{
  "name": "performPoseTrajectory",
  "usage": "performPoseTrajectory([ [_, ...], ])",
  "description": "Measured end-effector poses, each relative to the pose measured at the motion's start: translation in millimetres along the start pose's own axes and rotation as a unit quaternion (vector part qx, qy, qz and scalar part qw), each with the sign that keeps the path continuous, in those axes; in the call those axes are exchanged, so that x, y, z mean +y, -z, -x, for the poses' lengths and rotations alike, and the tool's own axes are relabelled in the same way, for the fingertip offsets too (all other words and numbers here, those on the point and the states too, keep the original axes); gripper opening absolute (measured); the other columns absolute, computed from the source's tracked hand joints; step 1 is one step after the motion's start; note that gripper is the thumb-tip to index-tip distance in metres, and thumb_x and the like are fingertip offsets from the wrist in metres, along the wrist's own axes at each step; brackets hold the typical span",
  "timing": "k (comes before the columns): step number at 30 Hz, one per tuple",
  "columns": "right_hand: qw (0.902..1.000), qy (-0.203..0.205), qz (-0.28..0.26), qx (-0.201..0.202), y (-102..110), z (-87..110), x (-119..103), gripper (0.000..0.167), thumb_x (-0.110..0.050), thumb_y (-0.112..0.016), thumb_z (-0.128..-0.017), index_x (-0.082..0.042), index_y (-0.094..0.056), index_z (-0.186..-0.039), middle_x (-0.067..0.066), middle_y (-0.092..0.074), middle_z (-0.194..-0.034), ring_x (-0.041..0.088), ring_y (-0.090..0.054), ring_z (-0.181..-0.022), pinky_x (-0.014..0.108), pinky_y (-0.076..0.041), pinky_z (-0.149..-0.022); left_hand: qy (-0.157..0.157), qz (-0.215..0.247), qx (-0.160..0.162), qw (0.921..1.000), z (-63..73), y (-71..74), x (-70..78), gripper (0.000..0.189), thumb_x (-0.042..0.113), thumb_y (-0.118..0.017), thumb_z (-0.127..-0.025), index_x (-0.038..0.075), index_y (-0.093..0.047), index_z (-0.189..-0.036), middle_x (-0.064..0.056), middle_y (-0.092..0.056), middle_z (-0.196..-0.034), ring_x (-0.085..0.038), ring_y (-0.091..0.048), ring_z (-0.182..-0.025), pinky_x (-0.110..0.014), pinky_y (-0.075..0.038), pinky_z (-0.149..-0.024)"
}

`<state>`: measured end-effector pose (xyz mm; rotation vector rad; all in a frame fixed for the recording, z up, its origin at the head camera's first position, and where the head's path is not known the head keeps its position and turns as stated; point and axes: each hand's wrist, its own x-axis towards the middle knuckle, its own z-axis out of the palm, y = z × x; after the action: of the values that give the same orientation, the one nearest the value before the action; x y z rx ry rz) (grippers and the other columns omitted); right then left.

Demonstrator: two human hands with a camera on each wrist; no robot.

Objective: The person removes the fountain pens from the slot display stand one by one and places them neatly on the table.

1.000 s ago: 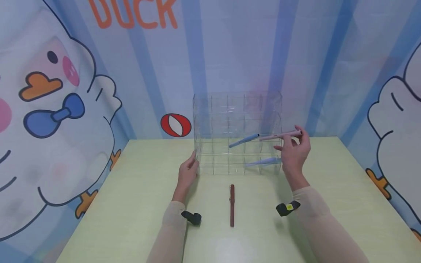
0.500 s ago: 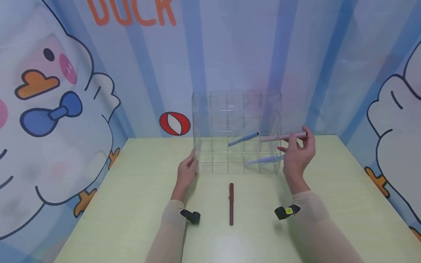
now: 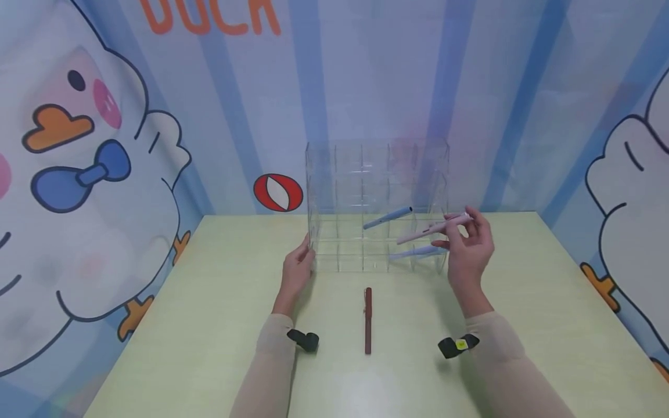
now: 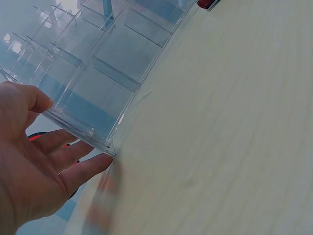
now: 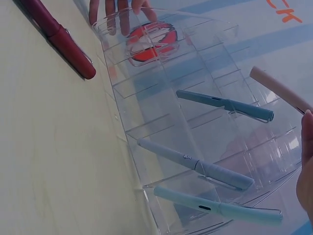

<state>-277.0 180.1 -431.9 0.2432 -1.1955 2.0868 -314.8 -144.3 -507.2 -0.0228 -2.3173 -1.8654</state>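
Observation:
A clear acrylic compartment rack (image 3: pixel 376 217) stands upright on the table. My left hand (image 3: pixel 298 270) grips its left side panel, thumb and fingers on either side of the edge (image 4: pixel 73 129). My right hand (image 3: pixel 471 247) pinches a pale pink pen (image 3: pixel 425 231) near one end, at the front right of the rack. The pen tilts, its free end pointing left and down. A blue pen (image 3: pixel 388 218) lies slanted in a middle compartment. Lower down, a lavender-blue pen (image 5: pixel 195 164) and a pale aqua pen (image 5: pixel 217 205) rest in neighbouring compartments.
A dark red pen (image 3: pixel 368 320) with a clip lies on the pale yellow table (image 3: pixel 235 290) in front of the rack. A cartoon duck backdrop (image 3: pixel 366 69) hangs behind the table. Both wrists wear small black cameras.
My right hand first drew the pink pen slightly right, then brought it back left. The pen's free end now points lower. My left hand stays on the rack.

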Motion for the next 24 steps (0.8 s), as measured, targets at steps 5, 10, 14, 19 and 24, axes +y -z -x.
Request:
performPoseTrajectory([
  [5,0.9984,-0.019,-0.042,-0.034,3,5.1,3,0.037,0.009,-0.066,-0.089,0.005,-0.050,-0.122,0.023,-0.066,-0.101,0.030,-0.073,-0.076,0.035,-0.057,-0.055,0.002,0.000,0.002,1.0000,-0.2,0.5,1.8,0.048,0.018,-0.050,-0.103,0.026,-0.046,-0.150,-0.006,-0.047,-0.151,-0.032,-0.058,-0.095,-0.025,-0.044,-0.059],
  [10,0.9968,-0.026,-0.036,-0.067,4,10.9,4,0.035,0.012,-0.064,-0.090,0.011,-0.049,-0.122,0.020,-0.065,-0.103,0.031,-0.073,-0.076,0.035,-0.058,-0.056,0.007,0.004,0.002,1.0000,-0.7,-0.2,1.5,0.049,0.018,-0.050,-0.102,0.026,-0.046,-0.150,-0.006,-0.047,-0.151,-0.032,-0.057,-0.092,-0.025,-0.044,-0.059],
  [14,0.9954,-0.024,-0.024,-0.090,6,14.8,5,0.037,0.014,-0.062,-0.090,0.015,-0.052,-0.125,0.018,-0.059,-0.103,0.030,-0.073,-0.075,0.031,-0.057,-0.057,0.003,0.005,0.004,1.0000,-1.4,-1.1,1.4,0.048,0.018,-0.050,-0.102,0.025,-0.047,-0.149,-0.007,-0.048,-0.150,-0.034,-0.058,-0.095,-0.025,-0.044,-0.058],
  [19,0.9925,-0.041,0.012,-0.114,12,19.9,9,0.035,0.011,-0.064,-0.091,0.007,-0.060,-0.125,0.015,-0.057,-0.099,0.027,-0.074,-0.075,0.030,-0.057,-0.057,0.005,0.004,0.005,1.0000,-2.1,-1.7,0.6,0.048,0.020,-0.051,-0.101,0.027,-0.048,-0.148,-0.004,-0.049,-0.149,-0.036,-0.058,-0.093,-0.024,-0.044,-0.058],
  [24,0.9894,-0.067,0.031,-0.125,16,26.5,14,0.035,0.011,-0.063,-0.091,0.004,-0.061,-0.126,0.014,-0.061,-0.099,0.023,-0.074,-0.074,0.029,-0.057,-0.056,0.010,-0.001,0.007,0.9999,-1.7,-0.9,-0.3,0.047,0.020,-0.051,-0.102,0.027,-0.048,-0.149,-0.004,-0.049,-0.149,-0.033,-0.058,-0.098,-0.026,-0.046,-0.060],
])
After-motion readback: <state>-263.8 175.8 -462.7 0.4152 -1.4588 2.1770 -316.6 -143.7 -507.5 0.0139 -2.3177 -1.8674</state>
